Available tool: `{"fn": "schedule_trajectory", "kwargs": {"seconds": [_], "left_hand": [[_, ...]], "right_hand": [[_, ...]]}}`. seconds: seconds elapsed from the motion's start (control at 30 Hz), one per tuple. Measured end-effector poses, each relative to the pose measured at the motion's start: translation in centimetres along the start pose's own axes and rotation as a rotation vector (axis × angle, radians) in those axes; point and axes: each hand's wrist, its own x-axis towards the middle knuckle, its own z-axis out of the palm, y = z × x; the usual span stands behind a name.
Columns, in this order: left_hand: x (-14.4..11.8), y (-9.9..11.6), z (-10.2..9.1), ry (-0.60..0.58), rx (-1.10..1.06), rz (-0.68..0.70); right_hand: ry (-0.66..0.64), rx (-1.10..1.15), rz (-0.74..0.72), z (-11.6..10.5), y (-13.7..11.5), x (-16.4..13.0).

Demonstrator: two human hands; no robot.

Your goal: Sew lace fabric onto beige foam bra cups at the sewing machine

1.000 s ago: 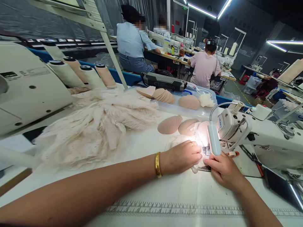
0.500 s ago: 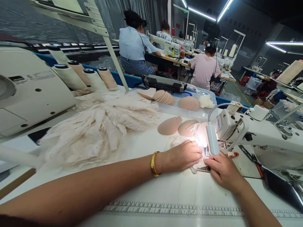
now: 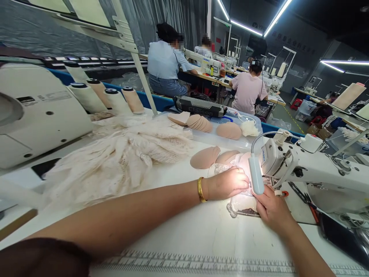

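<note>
Under the head of a white sewing machine (image 3: pixel 278 156) lies pale lace fabric (image 3: pixel 243 202), brightly lit by a small lamp (image 3: pixel 256 175). My left hand (image 3: pixel 229 184), with a gold bracelet at the wrist, presses its bent, closed fingers on the fabric left of the needle area. On the other side, my right hand (image 3: pixel 272 207) pinches the fabric's right edge, its fingertips partly behind the lamp. The needle itself is hidden. Beige foam cups (image 3: pixel 204 157) lie just beyond my left hand, one partly under lace.
A heap of cream lace (image 3: pixel 123 157) spreads at left, beside thread cones (image 3: pixel 132 100) and another machine (image 3: pixel 34 115). Behind stands a clear plastic tray (image 3: pixel 198 138) with stacked cups. Scissors (image 3: pixel 298 192) and a dark phone-like object (image 3: pixel 341 236) lie right. Co-workers sit beyond.
My left hand has shifted slightly forward and right, towards the machine. More of the lace fabric now shows on the near side of my hands. The camera view has tilted a little.
</note>
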Motion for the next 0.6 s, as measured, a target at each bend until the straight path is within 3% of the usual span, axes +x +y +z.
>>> {"fn": "schedule_trajectory", "kwargs": {"seconds": [0.6], "left_hand": [[0.46, -0.39, -0.28, 0.044, 0.004, 0.026]], "right_hand": [[0.068, -0.057, -0.06, 0.06, -0.36, 0.27]]}}
